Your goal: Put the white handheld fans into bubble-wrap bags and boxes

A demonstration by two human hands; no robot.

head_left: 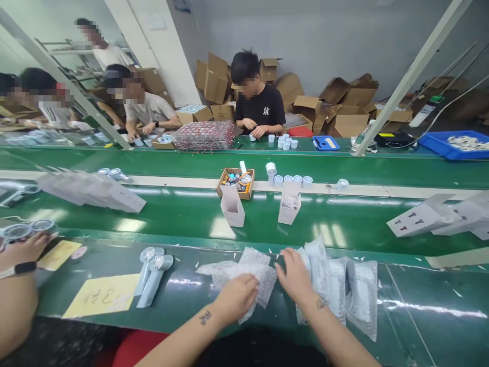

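Observation:
My left hand [240, 296] is closed on a clear bubble wrap bag [266, 285] on the green bench in front of me. More bubble wrap lies under and behind it. My right hand [294, 274] is beside these bags, its fingers apart and slightly bent, with nothing seen in its grasp. Just right of it stand several bubble-wrapped light blue items [336, 285], leaning in a row. Two light blue handheld fans [156, 278] lie left of my left hand, partly on a yellow paper sheet [101, 294] with handwriting.
An open white box [233, 210] and another white box [289, 206] stand on the green conveyor belt [191, 216]. Stacked white boxes [424, 216] lean at right. A co-worker's hand [28, 250] touches fans at left. Across the line, other people work near a blue tray [451, 148].

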